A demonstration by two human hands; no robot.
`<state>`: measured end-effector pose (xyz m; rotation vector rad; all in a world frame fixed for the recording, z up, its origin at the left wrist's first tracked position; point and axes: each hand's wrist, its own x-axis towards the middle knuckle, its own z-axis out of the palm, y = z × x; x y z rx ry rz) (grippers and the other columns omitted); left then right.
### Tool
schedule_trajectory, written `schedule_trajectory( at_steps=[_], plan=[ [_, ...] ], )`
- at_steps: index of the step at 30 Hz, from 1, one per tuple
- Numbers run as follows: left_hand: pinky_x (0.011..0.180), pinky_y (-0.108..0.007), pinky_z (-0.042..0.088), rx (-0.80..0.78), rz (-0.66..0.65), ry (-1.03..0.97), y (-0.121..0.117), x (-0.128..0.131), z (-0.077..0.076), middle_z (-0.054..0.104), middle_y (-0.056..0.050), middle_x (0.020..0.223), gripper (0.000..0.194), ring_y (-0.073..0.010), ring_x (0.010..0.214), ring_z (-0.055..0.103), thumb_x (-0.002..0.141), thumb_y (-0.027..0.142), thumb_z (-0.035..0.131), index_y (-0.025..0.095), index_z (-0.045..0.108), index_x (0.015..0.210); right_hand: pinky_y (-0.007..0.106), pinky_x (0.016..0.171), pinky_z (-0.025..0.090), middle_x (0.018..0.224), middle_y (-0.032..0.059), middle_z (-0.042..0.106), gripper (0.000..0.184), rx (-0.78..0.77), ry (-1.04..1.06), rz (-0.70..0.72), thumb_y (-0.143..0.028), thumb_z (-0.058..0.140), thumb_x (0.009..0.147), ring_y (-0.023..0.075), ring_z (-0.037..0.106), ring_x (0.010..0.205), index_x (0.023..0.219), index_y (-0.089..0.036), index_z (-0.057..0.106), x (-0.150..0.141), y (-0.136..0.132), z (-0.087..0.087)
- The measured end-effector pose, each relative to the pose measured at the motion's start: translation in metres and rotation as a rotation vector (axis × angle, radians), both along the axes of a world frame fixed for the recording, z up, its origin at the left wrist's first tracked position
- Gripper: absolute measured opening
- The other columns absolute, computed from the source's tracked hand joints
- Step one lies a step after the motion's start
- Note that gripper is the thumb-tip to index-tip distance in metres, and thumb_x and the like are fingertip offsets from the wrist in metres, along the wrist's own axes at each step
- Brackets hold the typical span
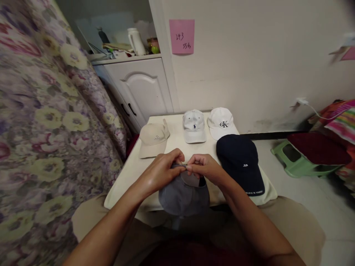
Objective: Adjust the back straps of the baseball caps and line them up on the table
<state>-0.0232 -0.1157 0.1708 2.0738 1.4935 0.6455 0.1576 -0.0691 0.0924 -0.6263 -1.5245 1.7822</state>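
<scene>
A grey baseball cap [183,197] is held at the table's near edge, its back opening facing up and away from me. My left hand [169,164] pinches the cap's back strap between thumb and fingers. From the other side my right hand [202,168] pinches the same strap, its fingertips almost meeting those of the left. Fingers cover most of the strap, so its fastening is hard to make out. Close to my right forearm lies a navy cap [238,159] with small white lettering. Beyond my left hand rests a beige cap [152,138].
A light grey cap [194,125] and a white cap [222,122] sit at the back of the cream-covered table [130,177]. A floral curtain [55,147] hangs at left, beside a white cabinet [141,85]. A green stool [294,159] stands at right.
</scene>
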Motion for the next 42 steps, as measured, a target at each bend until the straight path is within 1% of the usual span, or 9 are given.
schedule_trajectory(
  at_steps=[5, 8, 14, 19, 23, 28, 32, 37, 42],
  plan=[
    [0.061, -0.024, 0.037, -0.072, 0.022, -0.150, 0.001, -0.004, -0.018, 0.064, 0.002, 0.072, 0.010, -0.0163, 0.068, 0.056, 0.077, 0.021, 0.064, 0.021, 0.059, 0.086, 0.019, 0.042, 0.036, 0.066, -0.0003, 0.067, 0.027, -0.061, -0.012, 0.068, -0.040, 0.071, 0.075, 0.0070, 0.051, 0.044, 0.078, -0.015, 0.062, -0.002, 0.003, -0.006],
    [0.060, -0.024, 0.038, -0.092, 0.027, -0.227, 0.001, -0.005, -0.023, 0.062, 0.002, 0.068, 0.010, -0.0161, 0.066, 0.055, 0.076, 0.023, 0.065, 0.021, 0.061, 0.085, 0.019, 0.041, 0.037, 0.067, 0.0000, 0.067, 0.029, -0.060, -0.036, 0.115, -0.042, 0.070, 0.076, 0.0071, 0.051, 0.043, 0.079, -0.015, 0.063, -0.005, 0.004, -0.009],
    [0.059, -0.023, 0.036, -0.062, 0.088, -0.218, -0.003, -0.009, -0.030, 0.062, 0.002, 0.075, 0.011, -0.0144, 0.066, 0.051, 0.078, 0.025, 0.066, 0.020, 0.061, 0.087, 0.019, 0.040, 0.030, 0.060, -0.0019, 0.066, 0.026, -0.055, 0.010, 0.033, -0.040, 0.070, 0.075, 0.0056, 0.041, 0.040, 0.072, -0.016, 0.062, -0.010, 0.003, -0.011],
    [0.065, -0.025, 0.039, -0.111, 0.121, -0.413, -0.010, -0.010, -0.038, 0.065, -0.002, 0.088, 0.016, -0.0164, 0.077, 0.055, 0.087, 0.034, 0.058, 0.019, 0.056, 0.084, 0.020, 0.041, 0.029, 0.060, -0.0014, 0.065, 0.023, -0.067, 0.046, 0.003, -0.037, 0.069, 0.076, 0.0065, 0.042, 0.041, 0.072, -0.016, 0.061, -0.012, 0.004, -0.013],
    [0.060, -0.024, 0.036, -0.218, 0.139, -0.532, -0.015, -0.008, -0.039, 0.060, -0.001, 0.079, 0.024, -0.0145, 0.070, 0.051, 0.087, 0.040, 0.058, 0.018, 0.054, 0.078, 0.021, 0.042, 0.028, 0.060, -0.0014, 0.065, 0.023, -0.074, 0.072, 0.007, -0.036, 0.069, 0.076, 0.0061, 0.040, 0.041, 0.071, -0.016, 0.061, -0.013, 0.003, -0.014],
    [0.051, -0.021, 0.026, -0.274, 0.181, -0.505, -0.016, -0.006, -0.036, 0.046, 0.006, 0.062, 0.026, -0.0100, 0.056, 0.037, 0.083, 0.038, 0.061, 0.018, 0.051, 0.069, 0.021, 0.042, 0.024, 0.059, -0.0023, 0.062, 0.024, -0.099, 0.091, 0.042, -0.037, 0.070, 0.076, 0.0049, 0.034, 0.041, 0.073, -0.015, 0.060, -0.013, 0.002, -0.013],
    [0.054, -0.022, 0.029, -0.257, 0.148, -0.510, -0.014, -0.005, -0.037, 0.050, 0.004, 0.064, 0.025, -0.0103, 0.058, 0.042, 0.080, 0.035, 0.062, 0.017, 0.051, 0.066, 0.020, 0.042, 0.019, 0.059, -0.0023, 0.061, 0.026, -0.122, 0.091, 0.124, -0.039, 0.070, 0.077, 0.0042, 0.031, 0.041, 0.074, -0.015, 0.060, -0.009, 0.003, -0.014],
    [0.058, -0.023, 0.034, -0.258, 0.138, -0.518, -0.013, -0.003, -0.036, 0.058, 0.001, 0.069, 0.024, -0.0124, 0.064, 0.049, 0.077, 0.032, 0.064, 0.017, 0.050, 0.065, 0.020, 0.043, 0.018, 0.060, -0.0023, 0.061, 0.028, -0.140, 0.091, 0.188, -0.040, 0.070, 0.077, 0.0039, 0.031, 0.042, 0.078, -0.014, 0.060, -0.004, 0.007, -0.014],
    [0.060, -0.023, 0.036, -0.267, 0.117, -0.586, -0.013, -0.001, -0.035, 0.059, 0.001, 0.070, 0.025, -0.0126, 0.066, 0.051, 0.076, 0.029, 0.066, 0.017, 0.048, 0.064, 0.020, 0.044, 0.020, 0.060, -0.0031, 0.058, 0.028, -0.154, 0.062, 0.177, -0.036, 0.076, 0.070, 0.0049, 0.035, 0.047, 0.079, -0.013, 0.062, -0.002, 0.009, -0.012]
  ],
)
